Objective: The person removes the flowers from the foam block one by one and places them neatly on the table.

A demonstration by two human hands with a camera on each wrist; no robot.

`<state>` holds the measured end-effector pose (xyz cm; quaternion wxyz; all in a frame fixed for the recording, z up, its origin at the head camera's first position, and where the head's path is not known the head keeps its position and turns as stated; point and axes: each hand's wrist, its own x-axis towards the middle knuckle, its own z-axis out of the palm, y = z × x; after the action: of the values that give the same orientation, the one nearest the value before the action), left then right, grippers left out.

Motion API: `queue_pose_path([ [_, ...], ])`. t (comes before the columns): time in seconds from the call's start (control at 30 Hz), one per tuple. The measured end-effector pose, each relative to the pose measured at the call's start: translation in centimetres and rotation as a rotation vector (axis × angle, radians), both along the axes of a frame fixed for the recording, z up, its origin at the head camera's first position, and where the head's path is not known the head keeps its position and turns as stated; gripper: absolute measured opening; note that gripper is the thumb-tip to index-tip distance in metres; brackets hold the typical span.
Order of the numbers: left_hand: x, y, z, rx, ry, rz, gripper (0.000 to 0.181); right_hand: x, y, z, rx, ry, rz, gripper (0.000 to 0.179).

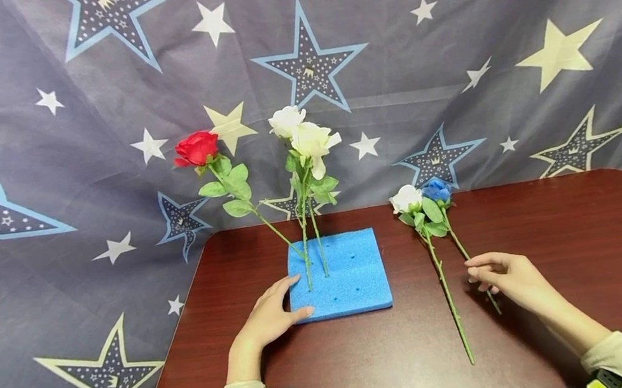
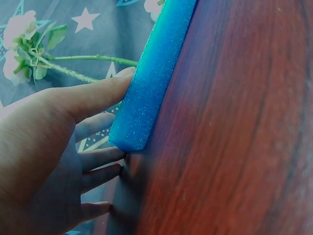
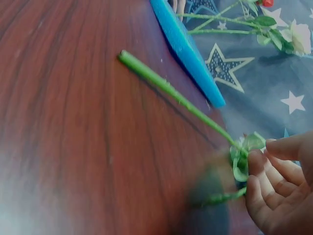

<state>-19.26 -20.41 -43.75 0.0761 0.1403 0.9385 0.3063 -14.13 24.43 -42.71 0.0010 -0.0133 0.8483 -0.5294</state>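
Observation:
A blue foam block [image 1: 355, 278] with small holes lies on the table. A red rose [image 1: 198, 149] leans left from it, beside two white roses [image 1: 313, 142] standing with stems in the foam. My left hand [image 1: 269, 314] rests against the block's left edge, thumb at the front corner; its fingers look fairly straight in the left wrist view. My right hand [image 1: 513, 276] pinches the stem of a blue rose [image 1: 436, 190] between thumb and fingers. Left of that hand, another white rose [image 1: 406, 199] lies on the table, its long stem pointing toward me.
The dark red wooden table [image 1: 399, 357] has its back edge against a grey star-patterned cloth [image 1: 394, 114]. Leaves and blooms of the blue rose and the lying white rose are close together near that edge.

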Motion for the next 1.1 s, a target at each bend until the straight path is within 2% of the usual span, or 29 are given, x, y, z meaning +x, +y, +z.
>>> queue_pose_path([
  [0.63, 0.0, 0.0, -0.1, 0.011, 0.002, 0.009, 0.077, -2.0, -5.4, 1.4, -0.107, 0.051, 0.108, 0.032],
  [1.1, 0.0, -0.1, 0.0, 0.024, -0.008, 0.007, 0.077, -4.2, -9.8, 1.1, -0.119, 0.063, 0.209, 0.027],
])
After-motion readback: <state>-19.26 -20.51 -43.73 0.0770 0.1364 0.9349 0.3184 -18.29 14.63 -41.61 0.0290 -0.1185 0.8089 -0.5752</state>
